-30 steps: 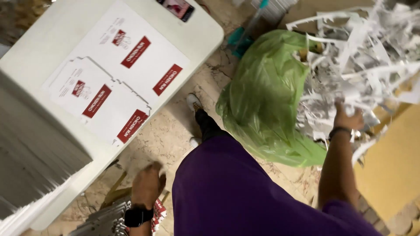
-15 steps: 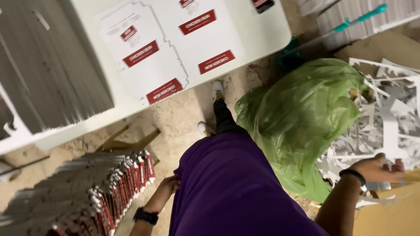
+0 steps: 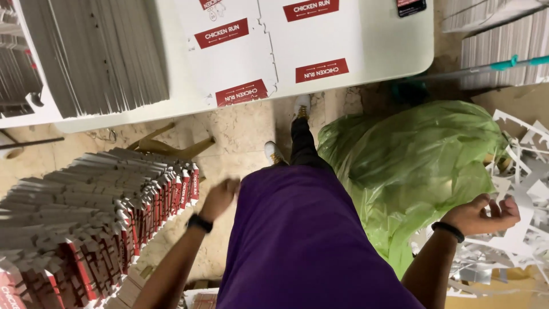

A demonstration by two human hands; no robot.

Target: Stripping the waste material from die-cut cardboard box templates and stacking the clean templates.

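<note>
Left hand: blurred, hangs empty beside the purple shirt; fingers loosely curled, nothing in them.
Nearest to it: stack of folded cartons, red and white, on the floor just left of the hand, not touched.
Right hand: fingers half curled, empty, over white card offcuts.
Green bag: on floor, between legs and offcuts.
Worktop: flat box blanks on it.
</note>
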